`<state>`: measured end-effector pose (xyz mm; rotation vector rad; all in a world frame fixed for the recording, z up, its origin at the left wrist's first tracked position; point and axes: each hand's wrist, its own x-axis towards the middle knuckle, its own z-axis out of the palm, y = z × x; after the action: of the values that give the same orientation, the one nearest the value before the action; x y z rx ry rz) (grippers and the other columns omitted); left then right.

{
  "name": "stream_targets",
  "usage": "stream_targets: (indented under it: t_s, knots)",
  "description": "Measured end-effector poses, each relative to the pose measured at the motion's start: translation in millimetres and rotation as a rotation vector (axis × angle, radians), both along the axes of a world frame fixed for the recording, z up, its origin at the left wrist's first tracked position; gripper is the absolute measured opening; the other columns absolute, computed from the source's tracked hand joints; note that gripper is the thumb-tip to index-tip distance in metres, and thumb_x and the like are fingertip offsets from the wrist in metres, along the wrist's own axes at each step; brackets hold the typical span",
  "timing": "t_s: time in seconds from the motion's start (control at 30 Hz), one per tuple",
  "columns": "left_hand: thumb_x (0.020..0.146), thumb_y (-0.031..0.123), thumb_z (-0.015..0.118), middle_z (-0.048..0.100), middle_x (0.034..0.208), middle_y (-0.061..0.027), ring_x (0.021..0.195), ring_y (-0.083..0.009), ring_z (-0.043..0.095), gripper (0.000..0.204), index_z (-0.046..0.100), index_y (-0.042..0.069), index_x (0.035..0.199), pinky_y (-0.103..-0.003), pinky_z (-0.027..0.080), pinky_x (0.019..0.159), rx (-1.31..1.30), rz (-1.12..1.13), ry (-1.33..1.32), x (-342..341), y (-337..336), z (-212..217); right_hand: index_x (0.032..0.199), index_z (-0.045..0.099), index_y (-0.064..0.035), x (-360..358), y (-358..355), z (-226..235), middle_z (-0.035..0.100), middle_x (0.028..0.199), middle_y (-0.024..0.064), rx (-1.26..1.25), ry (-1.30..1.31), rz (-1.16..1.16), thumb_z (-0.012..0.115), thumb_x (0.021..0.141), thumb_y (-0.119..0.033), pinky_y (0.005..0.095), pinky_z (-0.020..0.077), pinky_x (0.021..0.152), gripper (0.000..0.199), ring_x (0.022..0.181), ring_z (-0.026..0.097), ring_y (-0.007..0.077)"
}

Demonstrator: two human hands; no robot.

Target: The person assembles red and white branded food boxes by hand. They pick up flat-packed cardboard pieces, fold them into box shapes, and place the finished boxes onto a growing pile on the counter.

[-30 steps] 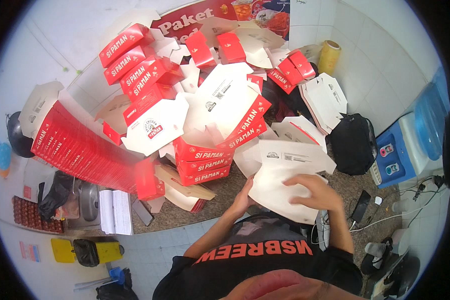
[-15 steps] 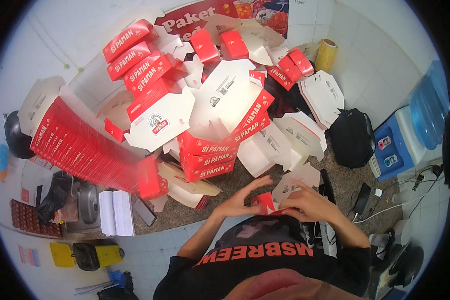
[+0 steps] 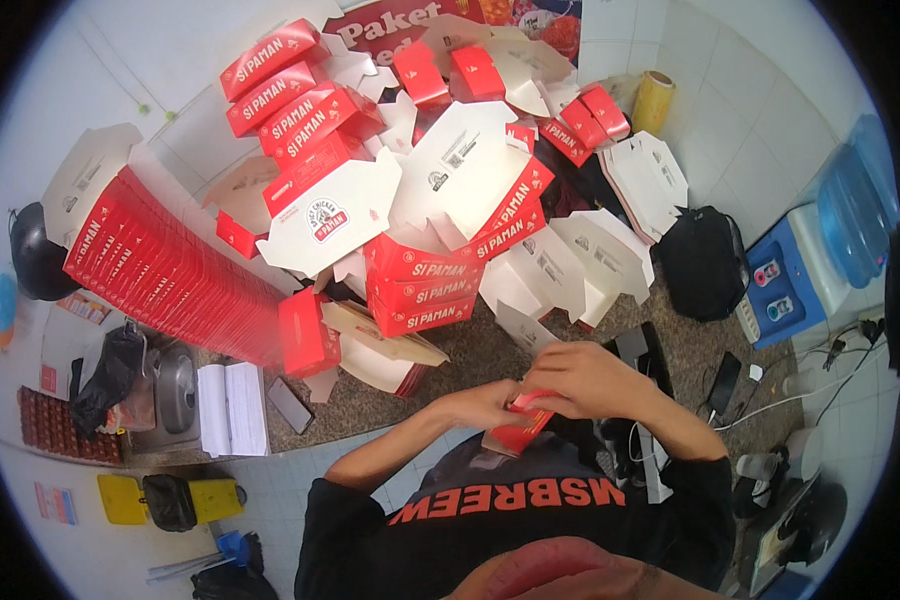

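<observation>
Close to my body, both hands grip one red and white cardboard food box (image 3: pixel 518 434). My left hand (image 3: pixel 482 404) is closed on its left side, with the fingertips partly hidden. My right hand (image 3: pixel 582 380) curls over the top right edge, fingers bent down onto the card. A white flap (image 3: pixel 523 328) of card stands up just beyond my hands. Ahead of them, folded red boxes (image 3: pixel 428 292) are stacked with a white lid (image 3: pixel 460 165) open on top. More opened white boxes (image 3: pixel 542 268) lie to the right of that stack.
A tall leaning stack of nested red boxes (image 3: pixel 170 270) rises at left. A phone (image 3: pixel 290 405), an open notebook (image 3: pixel 233 410) and a sink (image 3: pixel 177 390) line the left counter. At right are a black bag (image 3: pixel 705 262), a water dispenser (image 3: pixel 785 280), another phone (image 3: pixel 724 380) and white cables.
My hands have come closer together, and the box has tilted, its red side now hanging lower toward my shirt. My left hand has closed from a spread pose.
</observation>
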<state>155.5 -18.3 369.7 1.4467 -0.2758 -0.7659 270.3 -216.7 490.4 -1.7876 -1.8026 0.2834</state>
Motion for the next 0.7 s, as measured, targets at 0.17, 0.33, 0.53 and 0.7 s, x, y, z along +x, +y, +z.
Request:
stream_targets:
  t_s: [0.17,0.33,0.53,0.7]
  knots:
    - [0.099,0.018,0.070,0.072,0.118,-0.0052,0.100,-0.0097,0.067,0.034,0.065,-0.001,0.127,-0.028,0.055,0.091,-0.353,0.182,0.329,-22,-5,-17,0.096,0.074,-0.0110,10,-42,-21,0.064,0.124,0.0162,0.200,0.242,-0.419,0.077,0.086,-0.018,0.0448,0.0481,0.099,0.013,0.119,0.060,0.0344]
    - [0.103,0.023,0.065,0.073,0.110,-0.0035,0.094,-0.0071,0.068,0.031,0.069,-0.002,0.121,-0.025,0.057,0.085,-0.262,0.184,0.375,-19,-16,0,0.122,0.070,-0.0121,-29,-39,-70,0.052,0.142,0.0224,-0.036,0.319,-0.267,0.071,0.094,-0.025,0.0476,0.0414,0.111,0.031,0.135,0.049,0.0417]
    - [0.104,0.026,0.063,0.072,0.096,-0.0013,0.086,-0.0049,0.066,0.033,0.071,-0.005,0.112,-0.024,0.057,0.074,-0.383,0.178,0.442,-21,-12,-14,0.118,0.063,-0.0057,-24,-37,-55,0.057,0.125,0.0209,-0.274,0.335,-0.560,0.061,0.098,-0.024,0.0472,0.0491,0.093,0.027,0.115,0.059,0.0400]
    - [0.105,0.027,0.062,0.070,0.094,-0.0006,0.081,-0.0038,0.064,0.030,0.071,-0.002,0.109,-0.024,0.055,0.068,-0.254,0.156,0.299,-12,-24,-3,0.106,0.066,-0.0056,-19,-35,-62,0.058,0.125,0.0189,-0.202,0.317,-0.384,0.061,0.098,-0.023,0.0471,0.0484,0.093,0.020,0.115,0.057,0.0396]
